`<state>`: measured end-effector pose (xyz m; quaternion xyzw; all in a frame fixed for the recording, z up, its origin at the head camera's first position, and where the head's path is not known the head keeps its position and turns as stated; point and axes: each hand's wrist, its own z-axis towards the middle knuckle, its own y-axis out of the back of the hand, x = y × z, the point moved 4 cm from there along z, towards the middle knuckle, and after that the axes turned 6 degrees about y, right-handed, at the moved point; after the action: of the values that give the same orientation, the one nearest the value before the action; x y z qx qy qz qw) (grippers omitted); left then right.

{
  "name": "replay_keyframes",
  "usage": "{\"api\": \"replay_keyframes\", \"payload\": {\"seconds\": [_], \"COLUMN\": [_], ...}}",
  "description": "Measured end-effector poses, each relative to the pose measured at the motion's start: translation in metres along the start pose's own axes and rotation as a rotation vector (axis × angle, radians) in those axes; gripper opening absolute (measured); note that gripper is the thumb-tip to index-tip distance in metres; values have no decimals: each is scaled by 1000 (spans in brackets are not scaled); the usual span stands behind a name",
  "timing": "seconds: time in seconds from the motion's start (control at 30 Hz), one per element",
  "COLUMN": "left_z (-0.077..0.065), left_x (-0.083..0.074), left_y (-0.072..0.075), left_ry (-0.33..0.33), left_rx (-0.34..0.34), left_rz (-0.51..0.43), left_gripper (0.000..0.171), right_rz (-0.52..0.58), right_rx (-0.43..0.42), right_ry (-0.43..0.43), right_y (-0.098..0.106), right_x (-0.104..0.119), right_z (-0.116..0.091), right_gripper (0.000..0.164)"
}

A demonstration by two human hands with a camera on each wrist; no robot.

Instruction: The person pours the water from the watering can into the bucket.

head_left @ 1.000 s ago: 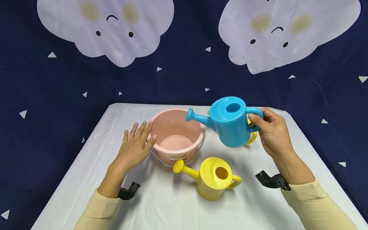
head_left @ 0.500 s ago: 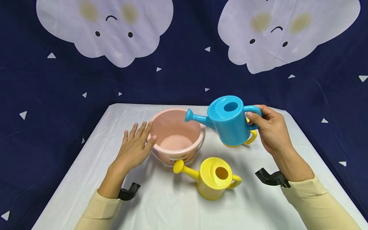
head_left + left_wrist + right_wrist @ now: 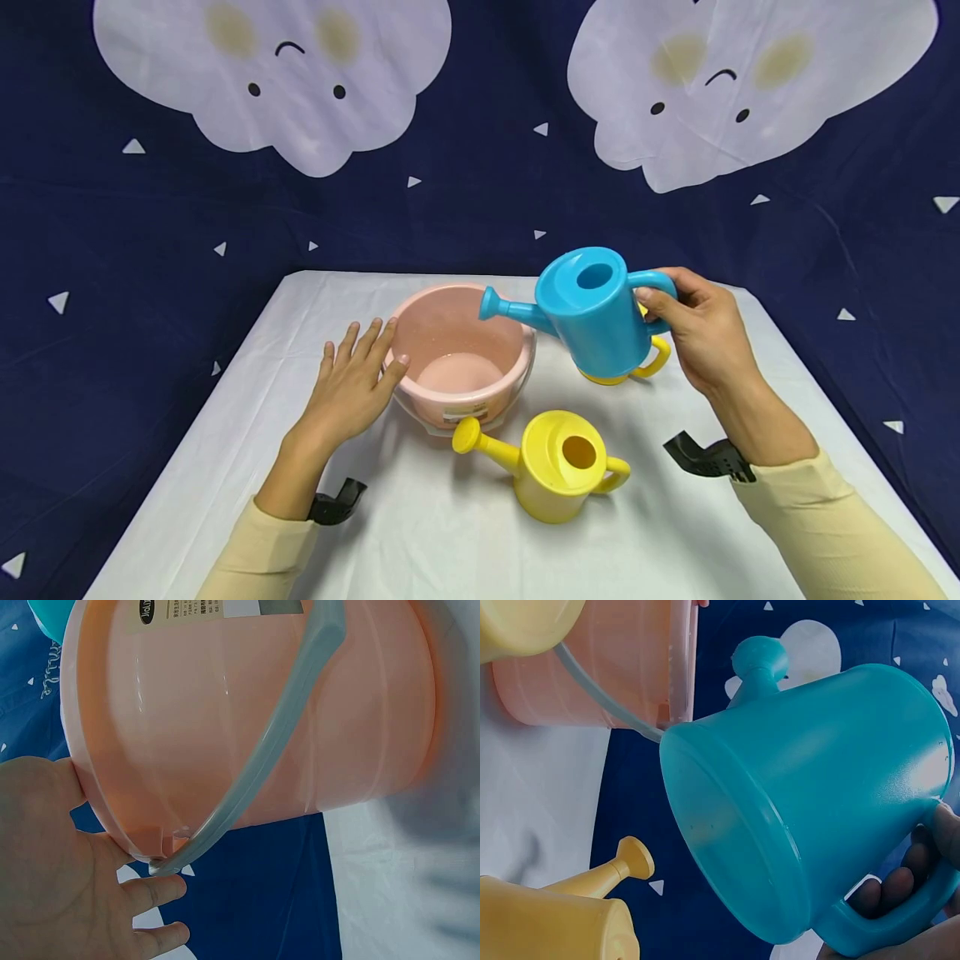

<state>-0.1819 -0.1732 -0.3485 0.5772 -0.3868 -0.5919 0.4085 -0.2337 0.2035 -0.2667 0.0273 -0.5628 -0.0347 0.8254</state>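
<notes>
1. The right hand (image 3: 705, 325) grips the loop handle of a glossy blue plastic watering can (image 3: 592, 325), fingers curled round it, thumb on top; the can hangs clear of the white-covered table (image 3: 360, 550).
2. The left hand (image 3: 352, 383) lies with fingers spread at the left rim of a round pink plastic bucket (image 3: 457, 321), grasping nothing.
3. To handle the can well, I would hold the handle firmly, tilt slowly from the wrist, and have the rose well inside the rim; light pressure from the left hand should steady the bucket.
4. The can lies just left of the right hand and well apart from the left, its spout reaching toward the bucket between them; in the head view the rose overlaps the bucket's mouth.
5. A bright yellow plastic watering can (image 3: 551, 479) stands nearer the person; another yellow one (image 3: 657, 357) is mostly hidden behind the blue.
</notes>
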Motion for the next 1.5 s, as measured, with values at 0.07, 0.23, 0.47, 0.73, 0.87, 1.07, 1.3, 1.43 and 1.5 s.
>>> {"api": "replay_keyframes", "payload": {"seconds": [0.07,0.23,0.47,0.73,0.87,1.07,1.3,1.43,1.5], "left_z": [0,-1,-1,0,1,0,0,1,1], "left_x": [0,-1,0,-2,-2,-1,0,1,1], "left_y": [0,-1,0,2,1,0,-1,-1,-1], "left_ry": [1,2,6,3,2,0,2,0,0], "left_rx": [1,6,13,11,6,9,9,8,7], "left_rz": [1,2,2,2,4,1,3,3,1], "left_gripper": [65,65,65,65,65,65,65,65,65], "right_rz": [-3,-58,-171,-222,-221,-246,-257,-247,-244], "right_rx": [1,8,32,48,49,59,71,88,94], "right_ry": [-4,-20,-23,-8,-18,-38,-42,-32,-28], "right_y": [0,1,0,-1,-1,-2,-3,-4,-5], "right_x": [0,0,3,9,10,10,10,12,13], "right_z": [0,1,4,9,10,10,12,14,15], "right_gripper": [24,27,29,29,30,33,35,33,33]}}
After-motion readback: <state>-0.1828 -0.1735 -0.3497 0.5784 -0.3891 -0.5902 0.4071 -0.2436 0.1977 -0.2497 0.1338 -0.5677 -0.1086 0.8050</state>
